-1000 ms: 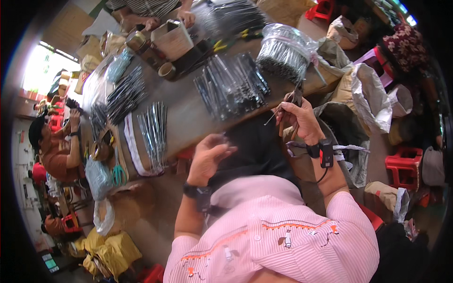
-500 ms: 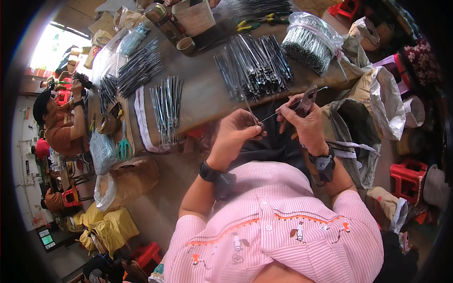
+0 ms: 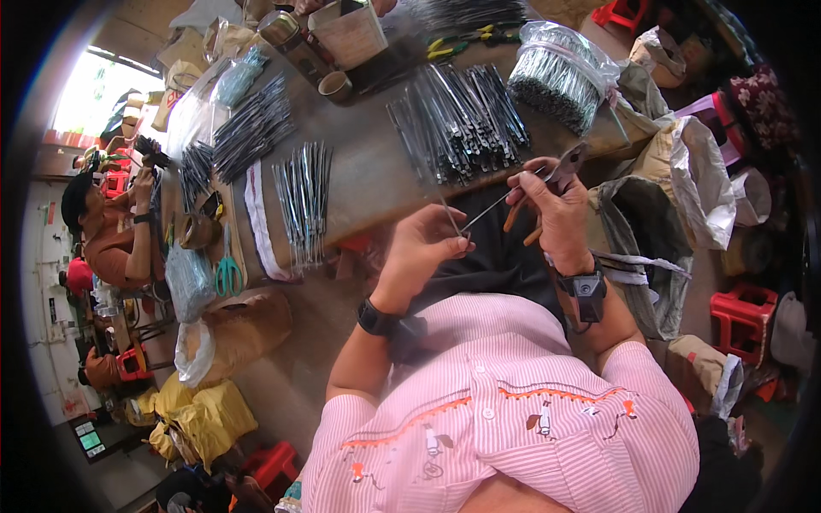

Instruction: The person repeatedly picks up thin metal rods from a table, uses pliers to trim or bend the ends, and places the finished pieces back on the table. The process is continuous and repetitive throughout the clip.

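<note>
My left hand [image 3: 425, 250] pinches the near end of a thin metal rod [image 3: 489, 209] just below the table edge. My right hand [image 3: 554, 212] grips a pair of pliers with orange handles [image 3: 560, 171], whose jaws meet the rod's far end. Both hands hover over my lap, close to the front edge of the wooden table [image 3: 363, 184]. A pile of similar metal rods [image 3: 459, 120] lies on the table right behind my hands. A smaller row of rods [image 3: 304, 201] lies to the left.
A clear plastic bag of rods [image 3: 556, 77] stands at the table's right end, a cardboard box [image 3: 351, 34] and a cup [image 3: 335, 85] at the back. Green scissors [image 3: 227, 274] lie left. A person in brown [image 3: 115, 239] works at the far left. Sacks [image 3: 693, 184] and red stools [image 3: 740, 312] stand right.
My left hand rose from my lap to meet the right hand and took hold of the rod's end. The view has shifted, so the table sits higher and closer.
</note>
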Tool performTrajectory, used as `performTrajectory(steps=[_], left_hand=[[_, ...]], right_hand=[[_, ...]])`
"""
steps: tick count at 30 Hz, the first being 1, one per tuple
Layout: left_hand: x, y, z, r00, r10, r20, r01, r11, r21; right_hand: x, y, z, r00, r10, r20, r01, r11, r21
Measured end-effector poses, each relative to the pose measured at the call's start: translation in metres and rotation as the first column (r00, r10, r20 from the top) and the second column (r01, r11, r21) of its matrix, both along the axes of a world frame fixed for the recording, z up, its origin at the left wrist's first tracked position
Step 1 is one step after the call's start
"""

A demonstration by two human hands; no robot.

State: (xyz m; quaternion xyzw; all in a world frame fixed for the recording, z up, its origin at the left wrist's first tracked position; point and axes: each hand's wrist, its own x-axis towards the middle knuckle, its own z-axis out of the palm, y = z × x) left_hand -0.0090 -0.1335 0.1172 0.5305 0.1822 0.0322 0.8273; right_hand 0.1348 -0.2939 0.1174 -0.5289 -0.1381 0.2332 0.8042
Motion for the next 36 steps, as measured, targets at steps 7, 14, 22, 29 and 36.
performTrajectory(steps=[7, 14, 22, 29, 36], left_hand=[[0.002, -0.012, 0.007, 0.977, -0.185, -0.103, 0.192, 0.980, 0.059], [0.004, -0.015, 0.012, 0.958, -0.282, -0.044, 0.282, 0.959, 0.007], [0.011, -0.023, 0.009, 0.987, -0.151, -0.062, 0.115, 0.913, -0.392], [0.012, -0.022, 0.000, 0.982, -0.130, -0.140, 0.064, 0.915, -0.398], [0.011, -0.025, -0.006, 0.983, -0.085, -0.163, -0.001, 0.886, -0.463]], right_hand=[[-0.006, -0.012, -0.013, 0.941, 0.201, -0.273, -0.208, 0.978, 0.004], [-0.002, -0.015, -0.018, 0.928, 0.253, -0.275, -0.266, 0.964, -0.011], [-0.009, -0.009, -0.016, 0.967, 0.222, -0.129, -0.233, 0.969, -0.080], [-0.016, -0.010, -0.012, 0.966, 0.251, -0.058, -0.257, 0.956, -0.142], [-0.006, -0.008, -0.009, 0.982, 0.180, -0.061, -0.183, 0.982, -0.043]])
